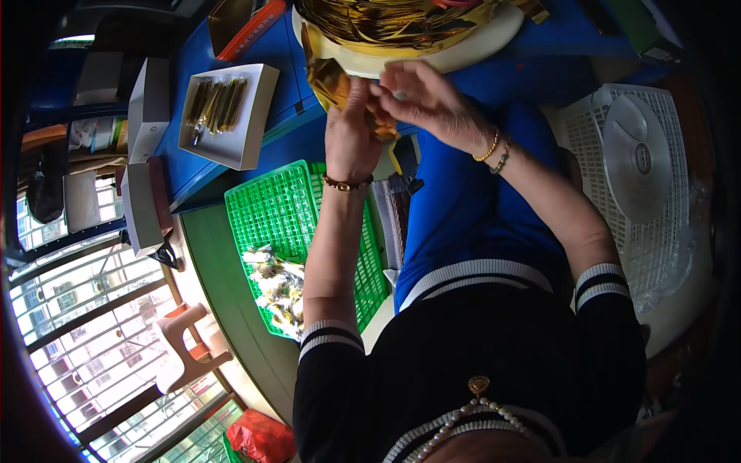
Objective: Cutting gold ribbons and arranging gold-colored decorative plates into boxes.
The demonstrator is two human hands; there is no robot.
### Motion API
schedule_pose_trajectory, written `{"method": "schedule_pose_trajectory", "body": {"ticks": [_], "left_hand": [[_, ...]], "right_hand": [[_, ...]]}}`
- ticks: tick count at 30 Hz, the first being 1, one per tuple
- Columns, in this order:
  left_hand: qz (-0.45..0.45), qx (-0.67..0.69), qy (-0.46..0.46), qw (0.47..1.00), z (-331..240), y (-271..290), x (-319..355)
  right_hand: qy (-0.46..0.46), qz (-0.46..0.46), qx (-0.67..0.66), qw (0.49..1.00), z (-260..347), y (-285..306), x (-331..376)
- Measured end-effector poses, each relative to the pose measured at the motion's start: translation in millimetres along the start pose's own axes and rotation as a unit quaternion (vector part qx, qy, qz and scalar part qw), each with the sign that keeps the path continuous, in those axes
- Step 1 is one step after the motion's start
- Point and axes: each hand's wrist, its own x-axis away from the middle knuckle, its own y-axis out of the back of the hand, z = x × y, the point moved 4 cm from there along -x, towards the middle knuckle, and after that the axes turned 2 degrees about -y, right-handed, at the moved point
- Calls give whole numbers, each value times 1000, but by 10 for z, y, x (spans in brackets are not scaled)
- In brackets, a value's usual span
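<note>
My left hand [353, 131] is closed around a crumpled gold foil piece [330, 82], which sticks out above the thumb and hangs below the fingers. Right beside it, my right hand [432, 106] has its fingers stretched and apart, the tips close to the left thumb. I cannot see anything held in it. Just beyond both hands, a thick ring of layered gold foil strips [370, 23] lies on a round white plate [463, 58]. To the left, an open white box [258, 116] holds several slim gold-wrapped sticks [220, 104].
Below the table edge at left, a green plastic basket [270, 204] contains crumpled gold-and-white pieces [276, 289]. A white basket [590, 147] with a grey reel-like disc [637, 158] stands at right. A red-edged box [251, 31] lies on the blue table [289, 85]. A pale stool [181, 347] is near the window.
</note>
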Motion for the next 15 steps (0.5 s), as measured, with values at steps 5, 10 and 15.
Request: {"method": "schedule_pose_trajectory", "body": {"ticks": [5,10,15], "left_hand": [[35,146,9,989,-166,49,-66],[16,128,12,992,-210,364,-159],[-17,185,10,982,-126,501,-167]], "right_hand": [[-170,108,110,973,-414,-70,426],[-156,68,33,985,-84,82,614],[-140,45,98,984,155,119,625]]}}
